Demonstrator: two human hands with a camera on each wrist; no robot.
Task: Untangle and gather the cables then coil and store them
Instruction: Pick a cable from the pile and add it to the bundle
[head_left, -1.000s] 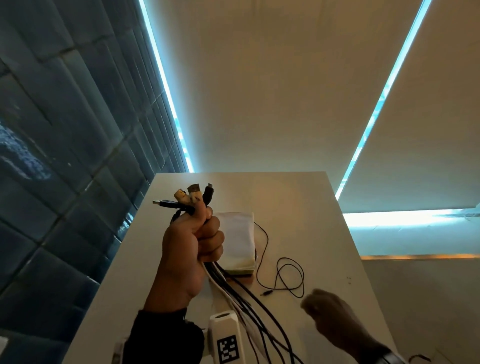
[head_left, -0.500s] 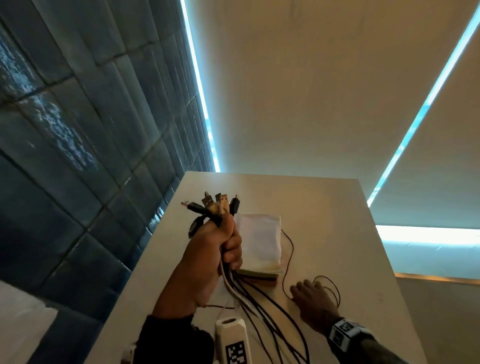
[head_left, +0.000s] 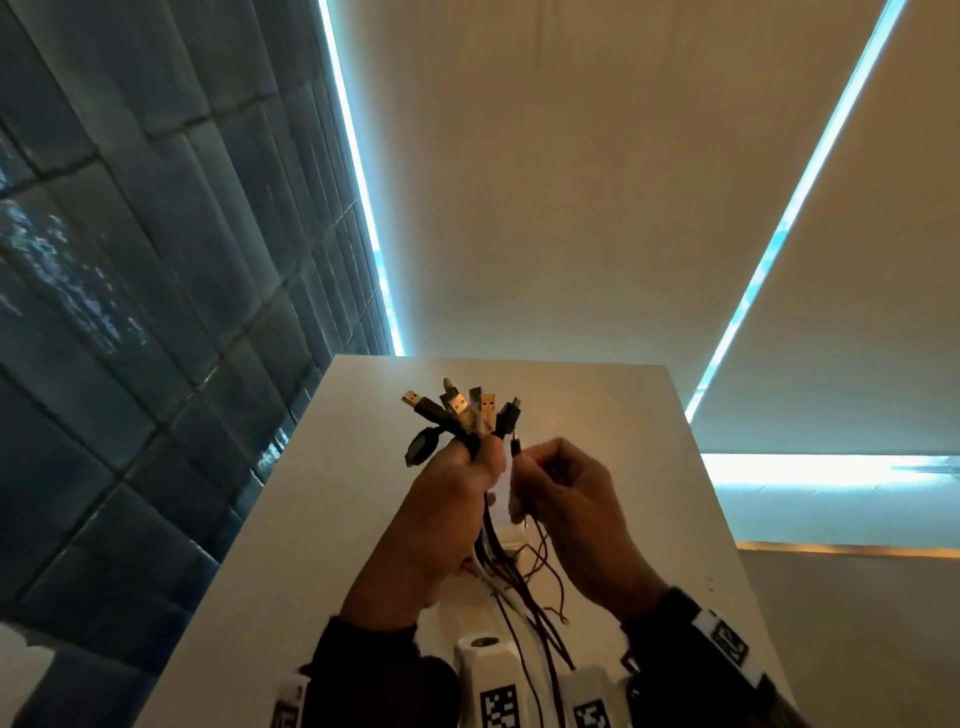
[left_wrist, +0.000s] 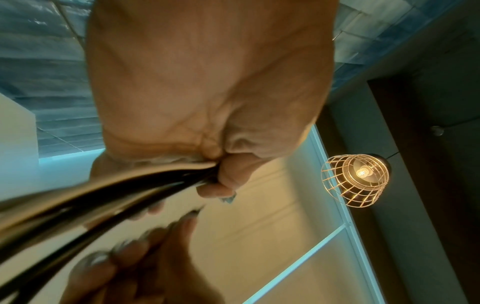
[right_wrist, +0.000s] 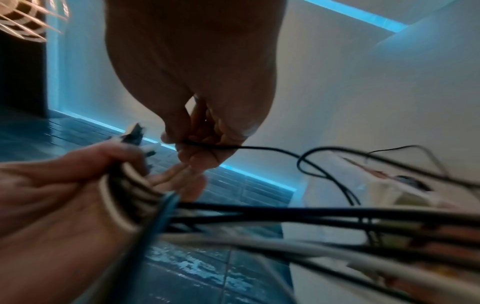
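A white counter stands next to a wall of dark blue tiles, with long blue light strips above. A wire cage lamp glows in the left wrist view.

The left hand is held up over the counter. Its fingers are curled tight around a bundle of cables, some black and some white. The USB plugs stick out of the top of the fist like a fan. The rest of the cables hang down below the hand toward the counter.

The right hand is just beside the left hand. Its thumb and fingers pinch a thin black cable near its small plug. This thin cable loops down behind it toward the counter.
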